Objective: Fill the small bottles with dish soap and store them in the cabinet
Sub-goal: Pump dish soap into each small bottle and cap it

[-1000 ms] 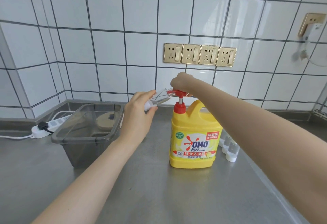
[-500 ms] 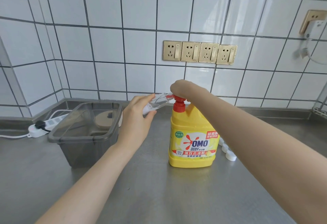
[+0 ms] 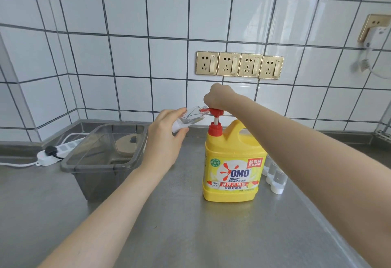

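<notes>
A yellow dish soap jug (image 3: 232, 161) with a red pump (image 3: 214, 115) stands on the steel counter. My right hand (image 3: 220, 96) rests closed on top of the pump head, whose stem shows raised. My left hand (image 3: 167, 134) holds a small clear bottle (image 3: 188, 119) tilted, its open mouth against the pump's spout. Some clear liquid lies inside it. More small bottles (image 3: 275, 174) with white caps stand behind the jug at its right, partly hidden by my right forearm.
A grey translucent bin (image 3: 101, 161) sits left of my left hand, with a round lid behind it. A white power strip (image 3: 53, 153) lies by the left wall. Gold wall sockets (image 3: 239, 64) are above the jug. The counter's edge runs down the right.
The pump head was pressed down half a second ago and has come back up, my right hand rising with it. My left hand keeps the bottle at the spout.
</notes>
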### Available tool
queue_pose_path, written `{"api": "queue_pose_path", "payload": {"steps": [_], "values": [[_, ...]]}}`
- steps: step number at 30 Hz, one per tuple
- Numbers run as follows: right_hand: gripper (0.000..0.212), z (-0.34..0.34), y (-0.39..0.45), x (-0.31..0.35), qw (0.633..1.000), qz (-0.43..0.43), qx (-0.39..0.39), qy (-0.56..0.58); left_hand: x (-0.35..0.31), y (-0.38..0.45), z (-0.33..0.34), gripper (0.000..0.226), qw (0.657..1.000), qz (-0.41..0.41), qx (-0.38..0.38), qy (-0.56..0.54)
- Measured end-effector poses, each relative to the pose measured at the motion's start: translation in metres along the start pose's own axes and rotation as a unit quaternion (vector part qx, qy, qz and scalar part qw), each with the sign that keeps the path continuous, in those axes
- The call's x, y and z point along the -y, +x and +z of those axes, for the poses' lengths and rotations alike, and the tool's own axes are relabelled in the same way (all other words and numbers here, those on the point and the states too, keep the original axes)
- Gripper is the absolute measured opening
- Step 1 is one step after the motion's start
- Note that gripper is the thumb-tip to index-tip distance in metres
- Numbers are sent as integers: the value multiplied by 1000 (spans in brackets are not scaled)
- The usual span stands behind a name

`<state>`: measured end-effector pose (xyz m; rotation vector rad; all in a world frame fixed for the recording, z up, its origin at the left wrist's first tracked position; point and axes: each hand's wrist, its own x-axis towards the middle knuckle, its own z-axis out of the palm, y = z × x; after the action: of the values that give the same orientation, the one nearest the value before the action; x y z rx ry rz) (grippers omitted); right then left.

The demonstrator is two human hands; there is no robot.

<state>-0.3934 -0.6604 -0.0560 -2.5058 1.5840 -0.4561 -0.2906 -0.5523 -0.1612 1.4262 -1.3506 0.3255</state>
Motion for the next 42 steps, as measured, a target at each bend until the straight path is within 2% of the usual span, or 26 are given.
{"api": "queue_pose_path", "payload": {"steps": [4,8,15,19,25,30,34,42], "values": [[33,3,-2,1,999,30,35,6,0,0,1,42,1000,-2,-2,-3],[38,6,-3,-2,996,22,87,-28,1,-3,1,42,1000,-6,7,-3],[32,22,6,-6,997,-1,77,-25,6,-11,6,43,1000,-24,7,-11],[11,28,7,-7,996,4,87,-36,7,-14,8,44,999,-33,11,-15],[37,14,4,1,994,-4,61,-89,5,-9,4,44,999,-29,10,-18],[32,3,7,0,995,-12,24,-98,3,-1,2,43,999,-27,7,-19],[27,2,8,-2,998,-13,-2,-59,3,0,1,43,999,-26,9,-16],[38,8,0,-1,994,-11,46,-100,4,-5,3,44,1000,-22,6,-15]]}}
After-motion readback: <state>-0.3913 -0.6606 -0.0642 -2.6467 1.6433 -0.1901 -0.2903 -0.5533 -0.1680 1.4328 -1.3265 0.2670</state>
